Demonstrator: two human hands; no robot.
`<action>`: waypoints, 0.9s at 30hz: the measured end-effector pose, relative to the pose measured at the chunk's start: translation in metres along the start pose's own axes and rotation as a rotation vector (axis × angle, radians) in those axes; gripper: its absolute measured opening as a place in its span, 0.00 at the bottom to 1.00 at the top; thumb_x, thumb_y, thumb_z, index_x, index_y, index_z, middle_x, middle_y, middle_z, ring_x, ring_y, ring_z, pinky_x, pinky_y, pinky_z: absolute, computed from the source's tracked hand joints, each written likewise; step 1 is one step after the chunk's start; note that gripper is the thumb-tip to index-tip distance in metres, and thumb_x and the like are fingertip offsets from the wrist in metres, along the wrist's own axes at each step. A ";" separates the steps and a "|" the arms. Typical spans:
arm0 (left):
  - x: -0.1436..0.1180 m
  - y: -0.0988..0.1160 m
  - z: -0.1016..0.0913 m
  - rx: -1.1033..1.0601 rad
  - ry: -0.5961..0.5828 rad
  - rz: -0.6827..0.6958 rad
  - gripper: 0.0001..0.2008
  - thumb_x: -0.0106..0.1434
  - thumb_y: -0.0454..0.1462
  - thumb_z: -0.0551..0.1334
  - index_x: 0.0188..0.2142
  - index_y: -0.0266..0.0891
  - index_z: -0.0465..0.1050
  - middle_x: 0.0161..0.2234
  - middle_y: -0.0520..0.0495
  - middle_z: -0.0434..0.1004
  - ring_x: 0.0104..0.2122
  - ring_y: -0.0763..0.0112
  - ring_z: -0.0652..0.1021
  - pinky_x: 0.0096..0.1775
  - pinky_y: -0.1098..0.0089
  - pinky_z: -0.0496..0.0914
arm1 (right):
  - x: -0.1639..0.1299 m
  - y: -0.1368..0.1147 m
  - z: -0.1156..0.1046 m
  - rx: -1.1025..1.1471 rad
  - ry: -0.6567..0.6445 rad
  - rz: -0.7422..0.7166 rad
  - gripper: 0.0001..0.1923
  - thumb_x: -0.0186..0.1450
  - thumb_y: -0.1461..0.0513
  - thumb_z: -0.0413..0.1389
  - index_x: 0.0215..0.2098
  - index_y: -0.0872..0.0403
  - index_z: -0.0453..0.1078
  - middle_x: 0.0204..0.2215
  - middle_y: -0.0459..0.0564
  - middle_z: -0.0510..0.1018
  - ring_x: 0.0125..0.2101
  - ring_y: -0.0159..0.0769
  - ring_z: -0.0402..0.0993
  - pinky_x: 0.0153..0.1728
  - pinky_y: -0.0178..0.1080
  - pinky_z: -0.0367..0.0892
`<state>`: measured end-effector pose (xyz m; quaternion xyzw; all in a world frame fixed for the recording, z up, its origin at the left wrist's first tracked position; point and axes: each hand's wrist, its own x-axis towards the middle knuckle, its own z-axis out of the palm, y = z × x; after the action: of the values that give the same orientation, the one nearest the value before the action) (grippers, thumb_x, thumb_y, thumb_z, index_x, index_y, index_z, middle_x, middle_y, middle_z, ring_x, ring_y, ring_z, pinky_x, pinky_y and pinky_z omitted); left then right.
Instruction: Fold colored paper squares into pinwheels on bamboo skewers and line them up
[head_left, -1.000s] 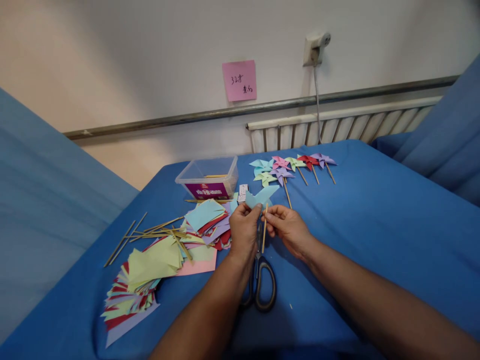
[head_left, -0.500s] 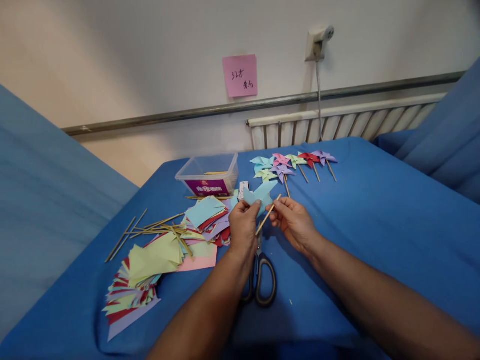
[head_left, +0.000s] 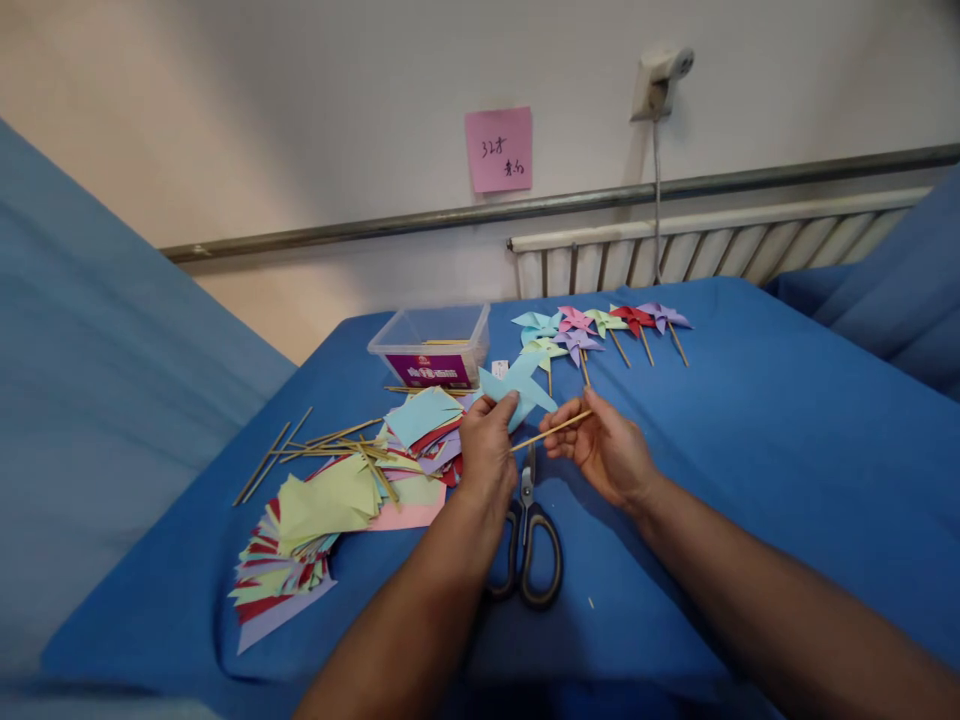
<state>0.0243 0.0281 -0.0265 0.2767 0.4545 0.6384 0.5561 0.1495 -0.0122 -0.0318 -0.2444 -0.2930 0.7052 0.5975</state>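
Observation:
My left hand [head_left: 491, 440] is closed on a light-blue paper pinwheel [head_left: 523, 380], thumb pressed on its folded blades. Between the thumb and fingers of my right hand [head_left: 600, 445] is a thin wooden stick [head_left: 551, 432]. The stick slants down toward my left hand, its far end close to that palm; whether it touches there I cannot tell. Beneath both hands lie scissors with black handles [head_left: 541, 555] on the blue cloth. A small white box [head_left: 499, 369] shows just behind the pinwheel.
Left of my hands are stacked coloured paper pieces [head_left: 330, 500] and loose sticks [head_left: 337, 447]. A clear plastic tub [head_left: 427, 340] stands behind them. Several finished pinwheels [head_left: 581, 340] lie at the back. The blue-covered table [head_left: 750, 450] meets a wall with a radiator [head_left: 720, 245].
The stick in my right hand has turned from steep to nearly level. My right hand has shifted slightly right and its fingers have opened out a little. The whole view has moved slightly.

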 end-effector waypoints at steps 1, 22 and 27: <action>0.001 0.002 -0.001 -0.015 0.008 -0.006 0.13 0.44 0.37 0.72 0.27 0.35 0.71 0.23 0.50 0.76 0.23 0.72 0.75 0.30 0.70 0.68 | 0.001 0.000 -0.001 -0.012 0.001 0.011 0.22 0.66 0.48 0.53 0.28 0.57 0.75 0.28 0.54 0.80 0.25 0.33 0.76 0.28 0.34 0.73; 0.021 0.017 -0.009 -0.210 0.034 -0.032 0.09 0.45 0.29 0.69 0.26 0.36 0.71 0.25 0.50 0.77 0.25 0.71 0.77 0.32 0.71 0.71 | -0.004 0.024 -0.007 -1.304 -0.134 -0.180 0.07 0.65 0.60 0.54 0.35 0.49 0.75 0.29 0.43 0.81 0.30 0.34 0.75 0.32 0.35 0.64; 0.016 0.008 -0.007 -0.191 -0.001 -0.036 0.12 0.43 0.31 0.71 0.26 0.36 0.70 0.25 0.51 0.77 0.25 0.73 0.77 0.32 0.71 0.71 | -0.007 0.030 0.001 -1.350 -0.159 -0.187 0.08 0.66 0.61 0.51 0.37 0.50 0.73 0.28 0.44 0.80 0.28 0.33 0.75 0.31 0.35 0.63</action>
<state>0.0109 0.0424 -0.0246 0.2147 0.3963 0.6685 0.5916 0.1291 -0.0225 -0.0525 -0.4845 -0.7312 0.3296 0.3493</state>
